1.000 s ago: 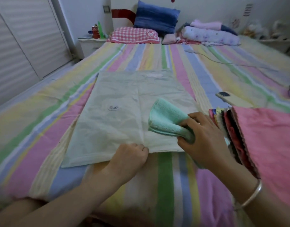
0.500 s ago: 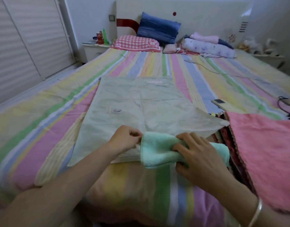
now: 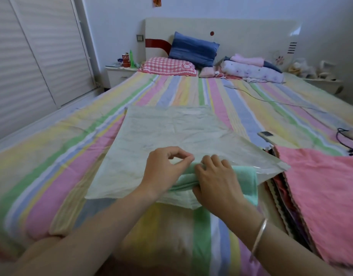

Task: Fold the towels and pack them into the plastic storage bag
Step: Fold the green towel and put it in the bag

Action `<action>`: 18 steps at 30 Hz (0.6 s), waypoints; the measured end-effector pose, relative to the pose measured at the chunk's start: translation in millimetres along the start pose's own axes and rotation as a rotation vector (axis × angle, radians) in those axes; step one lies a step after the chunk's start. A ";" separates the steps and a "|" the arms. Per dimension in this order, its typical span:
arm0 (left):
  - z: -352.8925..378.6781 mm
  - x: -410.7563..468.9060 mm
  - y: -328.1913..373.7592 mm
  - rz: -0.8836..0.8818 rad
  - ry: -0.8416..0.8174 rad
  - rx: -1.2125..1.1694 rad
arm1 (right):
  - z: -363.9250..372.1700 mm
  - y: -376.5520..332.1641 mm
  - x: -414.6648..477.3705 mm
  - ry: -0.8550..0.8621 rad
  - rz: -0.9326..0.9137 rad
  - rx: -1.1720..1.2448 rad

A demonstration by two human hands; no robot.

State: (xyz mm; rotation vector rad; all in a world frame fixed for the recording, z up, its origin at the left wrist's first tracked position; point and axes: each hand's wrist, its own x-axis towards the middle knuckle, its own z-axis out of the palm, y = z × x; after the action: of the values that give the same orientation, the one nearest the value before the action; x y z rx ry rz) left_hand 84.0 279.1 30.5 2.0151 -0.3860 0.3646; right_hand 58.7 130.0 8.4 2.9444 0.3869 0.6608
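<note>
A translucent plastic storage bag (image 3: 161, 128) lies flat on the striped bed, its open mouth facing me. My left hand (image 3: 165, 170) pinches the upper layer of the bag's mouth and lifts it. My right hand (image 3: 215, 182) grips a folded mint-green towel (image 3: 243, 176) that sits partly inside the mouth, under the raised plastic. To the right lies a stack of folded towels (image 3: 281, 196) with a pink towel (image 3: 321, 186) spread on top.
A phone (image 3: 266, 135) and a black cable (image 3: 347, 140) lie on the bed at the right. A white cord (image 3: 257, 96) runs across the sheet. Pillows and bedding are piled at the headboard. The bed's near edge is just below my wrists.
The green towel went from above the bag down to its near edge and into the mouth. My left hand has raised the bag's upper layer over it.
</note>
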 end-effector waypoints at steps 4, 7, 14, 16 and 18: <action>-5.7 0.7 22.0 -0.052 0.016 -0.169 | 35.3 -18.8 48.7 -0.099 0.003 0.019; -18.7 2.8 29.8 -0.157 -0.038 -0.281 | 47.0 -30.3 74.6 -0.055 0.198 0.415; -94.4 37.4 -57.1 -0.392 0.129 -0.229 | 116.7 -35.9 109.0 -0.454 0.088 0.520; -115.0 49.6 -100.5 -0.462 0.224 -0.082 | 112.0 -30.5 113.8 -0.342 -0.043 0.403; -127.9 59.2 -135.5 -0.545 0.278 0.010 | 118.6 -22.4 116.7 -0.163 -0.156 0.325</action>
State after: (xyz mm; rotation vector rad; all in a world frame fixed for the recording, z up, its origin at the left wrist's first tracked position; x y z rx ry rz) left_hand 182.7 445.8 4.3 1.9517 0.3360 0.2946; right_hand 206.9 177.9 -54.4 3.1922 0.7641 0.3651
